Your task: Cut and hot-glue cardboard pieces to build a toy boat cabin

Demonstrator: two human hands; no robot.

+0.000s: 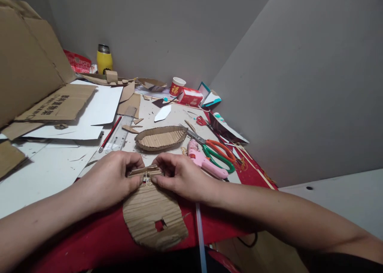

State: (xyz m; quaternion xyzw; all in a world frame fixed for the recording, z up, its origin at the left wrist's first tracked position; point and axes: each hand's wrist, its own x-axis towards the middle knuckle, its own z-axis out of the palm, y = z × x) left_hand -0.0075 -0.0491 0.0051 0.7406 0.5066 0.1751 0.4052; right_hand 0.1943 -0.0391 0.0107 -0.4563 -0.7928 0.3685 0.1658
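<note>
Both hands meet at the near edge of the table over a small cardboard piece [146, 172] with thin sticks on it. My left hand [115, 177] pinches its left end and my right hand [176, 175] pinches its right end. The piece sits at the top of a rounded corrugated cardboard sheet [151, 221] that has a small square hole near its lower end. Just beyond the hands lies a boat-shaped cardboard hull [160, 137].
A pink glue gun [203, 161] and orange-and-green scissors [217, 151] lie right of the hull. A clear ruler [118, 139] and red pencil [110, 134] lie left. Large cardboard sheets [32, 65], white paper [89, 109], a yellow flask [104, 59], a red cup [177, 86] stand farther back.
</note>
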